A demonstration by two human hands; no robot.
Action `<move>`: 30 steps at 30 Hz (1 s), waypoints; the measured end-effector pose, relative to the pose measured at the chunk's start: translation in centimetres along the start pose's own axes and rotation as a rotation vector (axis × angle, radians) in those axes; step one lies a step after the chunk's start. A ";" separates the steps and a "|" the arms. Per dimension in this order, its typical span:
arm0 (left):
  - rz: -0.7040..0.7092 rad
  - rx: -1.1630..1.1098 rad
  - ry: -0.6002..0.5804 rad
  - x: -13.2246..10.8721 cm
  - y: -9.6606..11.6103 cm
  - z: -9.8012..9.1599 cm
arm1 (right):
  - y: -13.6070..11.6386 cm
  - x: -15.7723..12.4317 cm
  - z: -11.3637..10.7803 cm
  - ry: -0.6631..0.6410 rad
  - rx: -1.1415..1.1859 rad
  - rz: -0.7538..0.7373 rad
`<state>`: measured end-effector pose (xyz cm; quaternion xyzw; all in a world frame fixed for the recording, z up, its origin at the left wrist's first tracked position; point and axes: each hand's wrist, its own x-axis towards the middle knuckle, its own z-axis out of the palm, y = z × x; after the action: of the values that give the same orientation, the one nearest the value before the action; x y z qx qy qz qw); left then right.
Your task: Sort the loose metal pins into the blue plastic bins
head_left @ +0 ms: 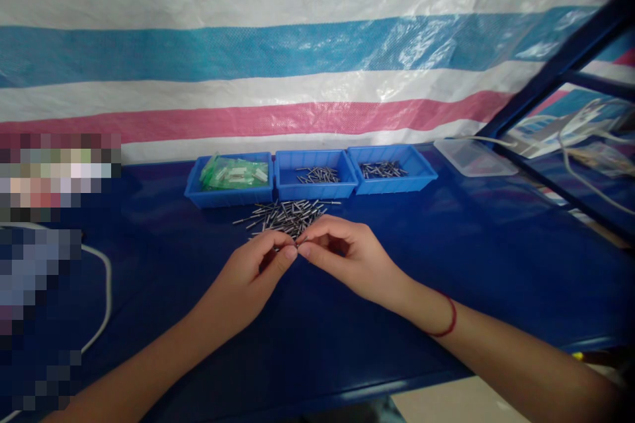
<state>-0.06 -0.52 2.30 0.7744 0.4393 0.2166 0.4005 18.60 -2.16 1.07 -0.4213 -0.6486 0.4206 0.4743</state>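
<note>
My left hand [262, 268] and my right hand [354, 258] meet fingertip to fingertip, each closed in a pinch. Between them is a small dark metal piece [297, 244], apparently a blind rivet, mostly hidden by the fingers. Just behind my fingertips, a loose pile of metal blind rivets [282, 215] lies on the dark blue table [317, 357]. Beyond the pile, the middle blue bin [317, 192] and the right blue bin [397, 184] each hold a heap of similar rivets.
A left blue bin [228, 198] contains green and clear plastic packets [235, 173]. A translucent lid [476, 157] lies right of the bins, near a dark metal frame [550, 92]. White cable [108, 291] curves along the left. Striped plastic sheeting [297, 53] hangs behind.
</note>
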 end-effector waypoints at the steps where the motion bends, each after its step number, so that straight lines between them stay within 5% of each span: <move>1: 0.000 -0.014 -0.005 0.0 0.0 0.0 | 0.0 0.0 0.0 0.004 0.005 0.001; 10: 0.049 -0.043 -0.033 0.2 0.2 0.1 | -0.2 -0.1 -0.3 0.010 -0.067 -0.068; 25: 0.034 -0.021 0.179 0.2 -0.2 0.1 | 0.2 0.0 -0.3 -0.028 -0.288 -0.138; 30: 0.036 0.084 0.160 0.1 -0.1 -0.1 | 0.7 0.8 -0.8 0.078 -0.056 0.058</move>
<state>-0.08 -0.38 2.30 0.7786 0.4645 0.2664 0.3271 19.35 -1.04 0.77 -0.4690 -0.6286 0.3990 0.4751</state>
